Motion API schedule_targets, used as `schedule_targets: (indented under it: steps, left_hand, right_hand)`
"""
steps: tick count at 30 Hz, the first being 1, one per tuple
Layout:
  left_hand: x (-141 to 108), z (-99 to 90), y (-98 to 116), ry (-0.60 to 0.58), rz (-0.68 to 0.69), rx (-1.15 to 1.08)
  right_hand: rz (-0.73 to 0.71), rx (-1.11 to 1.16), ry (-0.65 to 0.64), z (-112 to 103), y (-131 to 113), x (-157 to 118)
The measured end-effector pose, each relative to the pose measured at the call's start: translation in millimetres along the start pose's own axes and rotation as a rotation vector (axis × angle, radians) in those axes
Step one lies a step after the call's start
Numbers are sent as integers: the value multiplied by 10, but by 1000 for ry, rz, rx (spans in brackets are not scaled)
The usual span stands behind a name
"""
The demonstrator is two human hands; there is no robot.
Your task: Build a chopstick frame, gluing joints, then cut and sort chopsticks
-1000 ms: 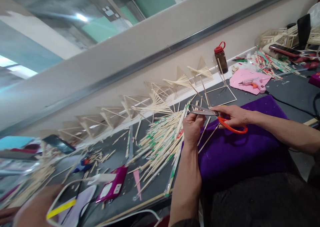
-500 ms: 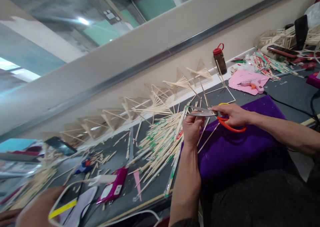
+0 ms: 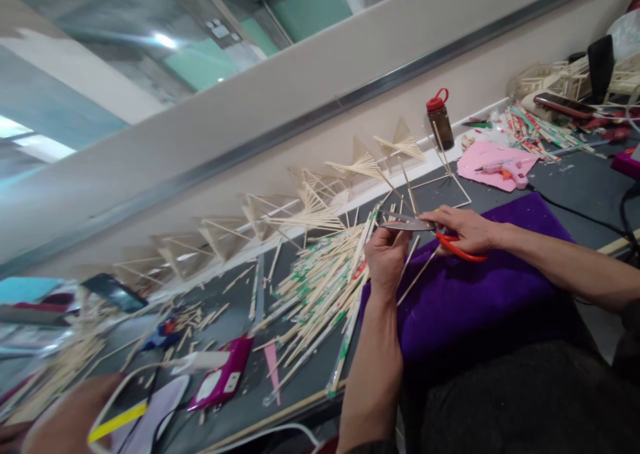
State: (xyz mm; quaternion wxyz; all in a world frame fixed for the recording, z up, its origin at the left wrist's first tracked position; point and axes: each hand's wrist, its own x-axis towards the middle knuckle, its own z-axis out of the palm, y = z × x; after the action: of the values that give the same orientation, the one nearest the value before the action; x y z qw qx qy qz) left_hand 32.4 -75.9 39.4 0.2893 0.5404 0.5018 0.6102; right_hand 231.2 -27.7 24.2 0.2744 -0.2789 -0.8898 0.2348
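Orange-handled scissors [image 3: 461, 247] are in my right hand [image 3: 465, 229], its fingers closed round the handles. The blades point left over my left hand [image 3: 385, 257]. My left hand is closed with its fingertips at the blades, pinching something I cannot make out. Thin wooden sticks [image 3: 416, 279] slant beneath the scissors, across a purple cloth [image 3: 475, 294] by my lap. A heap of wooden chopsticks [image 3: 320, 287], some in green-printed wrappers, lies left of my left hand.
Stick frames [image 3: 360, 167] line the wall. A red-capped bottle [image 3: 440, 124] stands behind. On pink paper [image 3: 477, 154] lies a glue gun [image 3: 507, 169]. A magenta packet [image 3: 223, 377] is at front left, near another person's blurred arm [image 3: 75, 417].
The scissor handles have drawn closer together in my right hand. My left hand has stayed nearly in place. At the left, the other person's arm has shifted slightly left.
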Motion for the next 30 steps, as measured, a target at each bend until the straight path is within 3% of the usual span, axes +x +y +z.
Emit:
schedule_targets:
  steps: [14, 23, 30]
  left_hand:
    - [-35, -4, 14, -100, 77, 99]
    - [-61, 32, -1, -47, 93, 167]
    - [-55, 33, -25, -38, 98, 150]
  right_hand:
    - [-116, -2, 36, -2, 21, 6]
    - [-22, -27, -37, -41, -68, -21]
    - [30, -171, -13, -25, -68, -24]
